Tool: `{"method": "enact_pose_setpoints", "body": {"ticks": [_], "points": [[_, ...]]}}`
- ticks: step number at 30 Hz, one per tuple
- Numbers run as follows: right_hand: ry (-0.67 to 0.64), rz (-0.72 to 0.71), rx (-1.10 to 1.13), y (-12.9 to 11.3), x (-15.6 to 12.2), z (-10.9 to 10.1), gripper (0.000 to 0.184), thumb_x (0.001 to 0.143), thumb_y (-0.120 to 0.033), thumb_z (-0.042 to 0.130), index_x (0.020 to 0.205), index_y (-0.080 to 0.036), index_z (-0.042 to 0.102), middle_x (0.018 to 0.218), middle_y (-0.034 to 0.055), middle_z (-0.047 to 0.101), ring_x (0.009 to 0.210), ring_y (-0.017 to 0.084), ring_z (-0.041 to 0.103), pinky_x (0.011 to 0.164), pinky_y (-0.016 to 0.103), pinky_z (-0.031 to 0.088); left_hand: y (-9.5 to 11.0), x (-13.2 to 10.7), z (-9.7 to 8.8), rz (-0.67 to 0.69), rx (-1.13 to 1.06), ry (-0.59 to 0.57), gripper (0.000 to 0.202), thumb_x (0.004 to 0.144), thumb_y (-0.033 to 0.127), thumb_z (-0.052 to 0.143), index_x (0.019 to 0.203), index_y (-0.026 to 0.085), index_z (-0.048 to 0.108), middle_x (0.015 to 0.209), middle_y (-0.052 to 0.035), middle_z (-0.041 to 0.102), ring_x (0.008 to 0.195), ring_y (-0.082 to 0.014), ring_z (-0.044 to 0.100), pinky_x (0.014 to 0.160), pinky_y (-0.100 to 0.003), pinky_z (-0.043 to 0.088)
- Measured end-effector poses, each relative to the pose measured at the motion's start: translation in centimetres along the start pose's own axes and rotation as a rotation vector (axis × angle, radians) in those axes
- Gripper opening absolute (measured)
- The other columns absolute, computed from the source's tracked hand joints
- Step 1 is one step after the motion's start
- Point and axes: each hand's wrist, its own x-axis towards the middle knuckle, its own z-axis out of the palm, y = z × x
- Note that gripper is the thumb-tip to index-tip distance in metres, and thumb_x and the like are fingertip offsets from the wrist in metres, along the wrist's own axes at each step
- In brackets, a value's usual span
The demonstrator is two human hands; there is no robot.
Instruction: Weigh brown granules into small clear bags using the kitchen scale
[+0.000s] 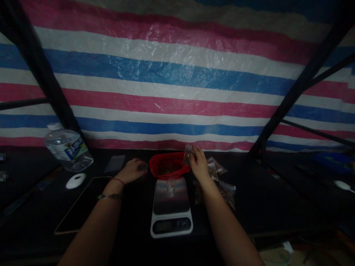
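Observation:
My right hand [200,165] is closed on a small clear zip bag [188,152] by the right end of a red plastic-lined container [155,166]. Small brown pieces [169,168] lie inside that container. Left of it, my left hand [132,170] hovers low over the black table, fingers bent together around a small dark thing [143,167] too dim to name. In front of the container stands a white kitchen scale [172,228] with a small clear cup [170,186] on its plate. Filled zip bags [227,190] lie beside my right forearm.
A flat empty zip bag [115,163], a white computer mouse [75,181] and a dark tablet [83,207] lie on the left. A large water bottle [68,149] stands behind them. Black metal posts [277,107] rise before a striped tarp [172,81].

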Motion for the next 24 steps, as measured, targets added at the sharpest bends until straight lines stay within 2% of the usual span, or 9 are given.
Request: {"method": "enact_pose_setpoints", "body": {"ticks": [4,6,8,11,14,17,20,24], "points": [[-0.012,-0.086,0.088,-1.0,-0.5,0.8,0.047,0.088,-0.016,0.041,0.135,-0.022,0.046,0.128,0.0096,0.056,0.12,0.022,0.052,0.103,0.042,0.041,2.1,0.4,-0.4,0.033,-0.017,0.406,0.035,0.086,0.042,0.046,0.096,0.015,0.066,0.095,-0.0106,0.065,0.092,-0.0231,0.06,0.085,-0.035,0.048],[0.001,-0.113,0.111,-1.4,-0.9,1.2,0.051,0.087,-0.018,0.046,0.137,-0.024,0.042,0.127,0.0087,0.058,0.116,0.022,0.055,0.1,0.041,0.045,4.0,0.1,-0.1,0.126,-0.074,0.484,0.031,0.089,0.038,0.045,0.097,0.015,0.064,0.092,-0.0091,0.064,0.088,-0.0211,0.06,0.082,-0.034,0.049],[0.022,-0.114,0.118,-1.8,-1.2,1.7,0.056,0.084,-0.021,0.054,0.139,-0.023,0.04,0.123,0.0092,0.06,0.111,0.023,0.058,0.095,0.04,0.049,6.1,-0.4,0.5,0.279,-0.136,0.438,0.028,0.09,0.034,0.044,0.102,0.017,0.063,0.093,-0.0079,0.063,0.089,-0.0192,0.059,0.083,-0.033,0.05],[-0.003,-0.149,0.118,-2.3,-1.6,2.3,0.056,0.083,-0.023,0.059,0.137,-0.023,0.043,0.114,0.0085,0.064,0.102,0.022,0.062,0.089,0.039,0.052,8.7,-0.8,1.6,0.43,-0.207,0.394,0.032,0.09,0.029,0.046,0.119,0.018,0.056,0.112,-0.0101,0.058,0.104,-0.0191,0.056,0.093,-0.035,0.048],[-0.08,-0.244,0.109,-2.8,-1.7,2.4,0.05,0.085,-0.02,0.056,0.134,-0.025,0.046,0.105,0.0066,0.067,0.097,0.022,0.062,0.09,0.04,0.051,10.0,-0.6,2.4,0.486,-0.235,0.402,0.04,0.09,0.025,0.048,0.129,0.018,0.048,0.125,-0.0123,0.051,0.117,-0.0207,0.05,0.101,-0.038,0.044],[-0.145,-0.312,0.095,-3.2,-1.6,2.3,0.047,0.086,-0.017,0.052,0.133,-0.024,0.047,0.101,0.0055,0.069,0.097,0.021,0.06,0.091,0.041,0.049,10.1,-0.2,2.9,0.502,-0.249,0.371,0.031,0.09,0.025,0.048,0.119,0.018,0.057,0.116,-0.0105,0.06,0.11,-0.0201,0.055,0.096,-0.037,0.047],[-0.138,-0.328,0.062,-3.3,-1.5,2.4,0.043,0.087,-0.016,0.052,0.129,-0.023,0.051,0.104,0.0059,0.068,0.1,0.022,0.058,0.093,0.041,0.047,10.0,-0.1,3.2,0.432,-0.297,0.321,0.019,0.089,0.027,0.05,0.095,0.018,0.066,0.093,-0.0067,0.068,0.09,-0.0183,0.063,0.084,-0.034,0.052],[0.0,-0.261,0.02,-3.2,-1.4,2.3,0.026,0.086,-0.019,0.053,0.11,-0.02,0.063,0.103,0.0085,0.066,0.101,0.023,0.057,0.092,0.043,0.046,10.1,-0.1,4.0,0.141,-0.566,0.292,0.02,0.082,0.034,0.058,0.087,0.017,0.066,0.08,-0.0056,0.07,0.068,-0.0175,0.066,0.063,-0.029,0.055]]}}
